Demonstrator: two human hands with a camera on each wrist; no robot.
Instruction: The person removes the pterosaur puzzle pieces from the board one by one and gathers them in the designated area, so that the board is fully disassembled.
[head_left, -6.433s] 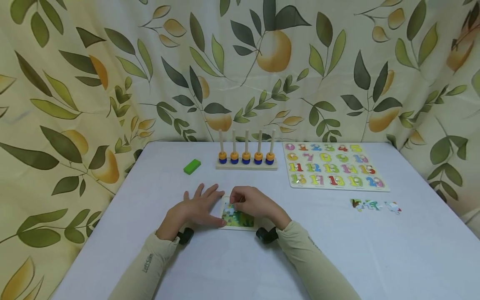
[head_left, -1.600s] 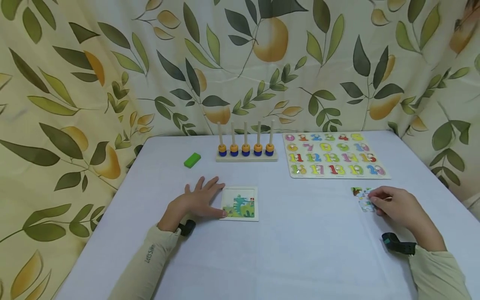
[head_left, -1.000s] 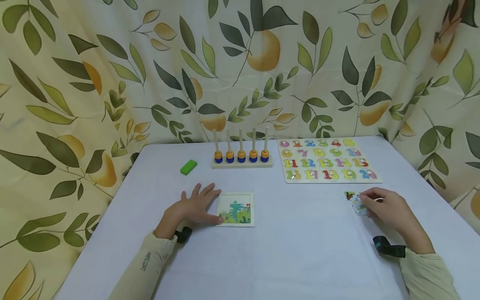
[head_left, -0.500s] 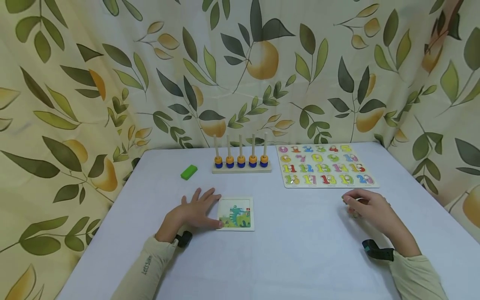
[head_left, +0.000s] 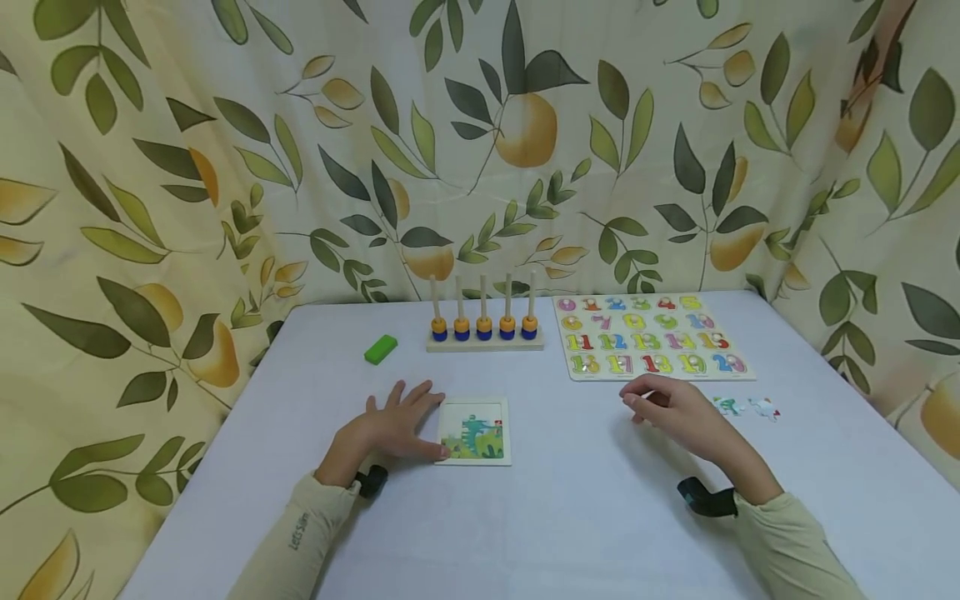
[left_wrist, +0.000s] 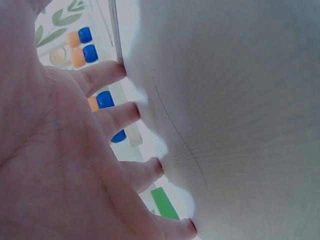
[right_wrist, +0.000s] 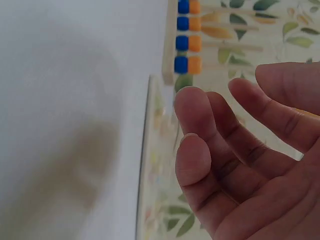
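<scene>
White-framed square jigsaw tray [head_left: 474, 431] with a green dinosaur picture lies flat on the pale counter [head_left: 525, 517], touching the flat, splayed left hand [head_left: 395, 423]. Right hand [head_left: 670, 410], well apart to its right, hovers with fingers loosely curled; whether it holds a piece I cannot tell.

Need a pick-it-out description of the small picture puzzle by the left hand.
On the white table, look in front of the peg rack. The small picture puzzle lies flat at the left hand fingertips: square, white-framed, a green scene, unlike the bigger number board.
</scene>
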